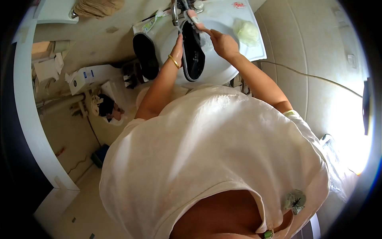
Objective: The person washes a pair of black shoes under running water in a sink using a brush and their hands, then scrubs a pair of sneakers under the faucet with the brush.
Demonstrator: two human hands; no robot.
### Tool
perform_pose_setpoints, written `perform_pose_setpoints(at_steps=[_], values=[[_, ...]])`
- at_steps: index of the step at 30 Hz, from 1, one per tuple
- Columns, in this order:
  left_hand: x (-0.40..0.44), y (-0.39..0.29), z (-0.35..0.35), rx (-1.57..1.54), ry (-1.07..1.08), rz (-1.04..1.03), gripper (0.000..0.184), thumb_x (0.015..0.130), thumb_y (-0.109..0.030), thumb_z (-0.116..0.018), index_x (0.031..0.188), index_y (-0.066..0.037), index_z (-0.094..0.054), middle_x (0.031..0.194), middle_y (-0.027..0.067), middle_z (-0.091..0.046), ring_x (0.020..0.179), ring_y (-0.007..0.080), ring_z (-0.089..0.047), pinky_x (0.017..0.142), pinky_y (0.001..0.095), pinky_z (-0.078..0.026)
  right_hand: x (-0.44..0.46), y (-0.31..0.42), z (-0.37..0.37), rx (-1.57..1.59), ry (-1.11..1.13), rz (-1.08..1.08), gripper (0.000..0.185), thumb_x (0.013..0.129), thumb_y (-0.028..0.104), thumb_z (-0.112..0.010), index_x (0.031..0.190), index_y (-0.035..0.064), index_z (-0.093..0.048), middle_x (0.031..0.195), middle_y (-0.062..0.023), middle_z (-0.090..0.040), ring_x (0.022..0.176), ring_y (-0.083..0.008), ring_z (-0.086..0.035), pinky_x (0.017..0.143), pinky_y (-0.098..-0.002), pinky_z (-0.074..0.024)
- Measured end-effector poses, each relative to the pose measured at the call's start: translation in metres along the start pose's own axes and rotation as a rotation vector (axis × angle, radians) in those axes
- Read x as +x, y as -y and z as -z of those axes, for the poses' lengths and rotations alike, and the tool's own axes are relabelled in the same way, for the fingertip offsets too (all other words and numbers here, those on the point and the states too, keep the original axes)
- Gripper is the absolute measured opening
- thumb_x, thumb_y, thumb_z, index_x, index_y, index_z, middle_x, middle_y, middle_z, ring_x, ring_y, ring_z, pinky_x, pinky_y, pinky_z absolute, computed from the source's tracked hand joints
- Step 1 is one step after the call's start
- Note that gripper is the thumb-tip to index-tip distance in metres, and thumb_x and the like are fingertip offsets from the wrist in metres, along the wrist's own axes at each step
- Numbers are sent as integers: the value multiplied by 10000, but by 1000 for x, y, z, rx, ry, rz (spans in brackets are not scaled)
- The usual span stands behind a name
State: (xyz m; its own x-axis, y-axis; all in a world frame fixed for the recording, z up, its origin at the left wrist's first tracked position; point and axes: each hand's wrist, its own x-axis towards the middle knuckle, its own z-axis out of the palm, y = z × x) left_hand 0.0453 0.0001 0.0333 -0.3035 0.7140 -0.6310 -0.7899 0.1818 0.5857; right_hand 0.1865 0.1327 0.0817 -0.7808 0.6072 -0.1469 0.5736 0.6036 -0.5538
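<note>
Over the sink [223, 73], a black shoe [193, 55] with a pale rim is held up below the faucet [175, 14]. My left hand [178, 51], a gold bangle at its wrist, grips the shoe along its left side; most of the fingers are behind it. My right hand [225, 44] is closed around the handle of a scrubbing brush [196, 20], whose head lies against the shoe's far end. White foam clings around the brush head. A second black shoe [145, 55] rests on the sink's left edge.
A pale crumpled bag or cloth [247, 32] lies on the sink's right rim. A toothpaste-like tube [152, 23] is at the back left. Boxes [89, 79] stand on the left, and a cable [314, 75] runs along the right wall.
</note>
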Motion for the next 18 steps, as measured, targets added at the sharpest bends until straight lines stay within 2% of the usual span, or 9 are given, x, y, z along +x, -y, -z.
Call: perform_pose_setpoints(at_steps=[3,4,6,7,10,11,14,15,18], values=[[17,11,18,767,-266,-283,644,852,-560,-451,1262,-65,-479,1178,92,-563,1025,254,-556,871,342,-440,-22,-29,12,117,-150,49,330,878,229,-500,1187,119,-532,843,-180,-631,775,-361,-601,650,-438,-475],[20,9,24,889,-240,-295,686,808,-543,-541,1280,-54,-456,1235,99,-526,1073,256,-530,894,326,-413,-32,-29,16,130,-190,62,332,873,219,-511,1189,119,-535,841,-177,-631,783,-354,-602,651,-431,-478],[23,9,29,1198,-482,-182,793,717,-568,-633,1300,-69,-433,1254,163,-487,1103,298,-506,926,333,-390,-53,-19,25,59,-155,125,328,864,204,-518,1189,165,-535,821,-159,-631,748,-338,-606,626,-421,-481],[9,1,11,1357,-617,-150,916,627,-563,-703,1338,-95,-364,1215,221,-470,1071,347,-509,923,378,-392,-62,-15,31,22,-144,156,330,860,197,-521,1189,189,-534,810,-149,-631,731,-330,-608,614,-417,-482],[-6,-6,-7,1540,-717,-252,1013,580,-529,-738,1375,-117,-264,1162,233,-478,1061,361,-495,897,447,-396,-66,1,30,-195,44,250,347,848,203,-532,1195,208,-523,765,-126,-612,651,-297,-606,559,-408,-483],[-6,-2,-8,1603,-757,-321,1121,564,-497,-750,1417,-147,-114,1165,201,-467,1070,329,-478,890,458,-356,-56,-5,21,-183,32,235,337,853,206,-522,1189,208,-521,746,-141,-613,644,-308,-602,558,-420,-479],[-3,6,-9,1625,-822,-537,1110,570,-484,-749,1409,-113,-125,1140,190,-482,1058,333,-482,876,456,-365,-23,-19,3,-113,-66,97,337,847,178,-537,1184,192,-536,726,-147,-608,642,-317,-596,559,-417,-470],[-10,0,-19,1609,-778,-545,1113,564,-460,-763,1400,-83,-132,1124,198,-487,1062,340,-472,870,457,-365,-23,-17,2,-113,-70,95,333,849,184,-533,1181,187,-536,692,-145,-606,638,-320,-595,560,-417,-471],[-2,0,-5,1616,-756,-552,1114,557,-441,-777,1395,-73,-141,1122,205,-486,1080,341,-456,876,459,-356,-54,8,12,-128,5,312,316,855,195,-523,1170,184,-533,688,-137,-612,651,-332,-595,569,-419,-472]])
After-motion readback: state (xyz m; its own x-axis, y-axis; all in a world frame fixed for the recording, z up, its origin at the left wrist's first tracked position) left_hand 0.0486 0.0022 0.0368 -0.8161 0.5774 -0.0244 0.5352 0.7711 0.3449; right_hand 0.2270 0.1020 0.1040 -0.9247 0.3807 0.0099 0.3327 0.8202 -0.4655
